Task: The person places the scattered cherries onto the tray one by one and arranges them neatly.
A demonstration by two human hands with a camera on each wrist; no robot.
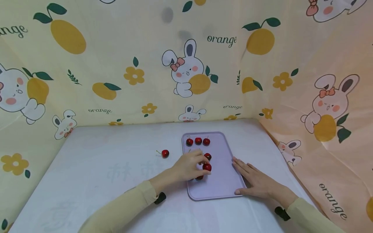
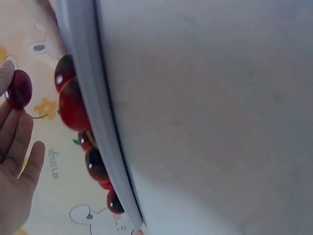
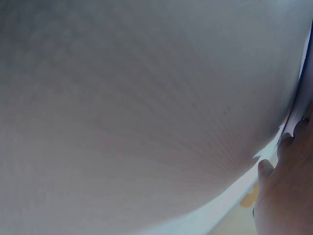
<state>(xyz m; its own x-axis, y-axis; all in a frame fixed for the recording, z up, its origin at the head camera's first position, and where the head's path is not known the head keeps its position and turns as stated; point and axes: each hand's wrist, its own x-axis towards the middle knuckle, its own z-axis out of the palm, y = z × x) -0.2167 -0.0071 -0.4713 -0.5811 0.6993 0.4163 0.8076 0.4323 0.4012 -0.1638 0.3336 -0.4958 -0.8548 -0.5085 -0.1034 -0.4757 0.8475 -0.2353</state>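
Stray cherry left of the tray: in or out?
Out. The stray cherry lies on the white table, apart from the tray.

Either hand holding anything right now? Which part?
The left hand pinches a cherry by its round body at the fingertips, over the tray. The right hand holds nothing; it lies flat against the tray's right edge.

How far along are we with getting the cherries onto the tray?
Three red cherries already sit in a row at the far end of the lavender plastic tray, with more near the middle. The left hand pinches one dark red cherry over the tray, while the right hand rests flat against the tray's right edge. One stemmed cherry is left on the white table.
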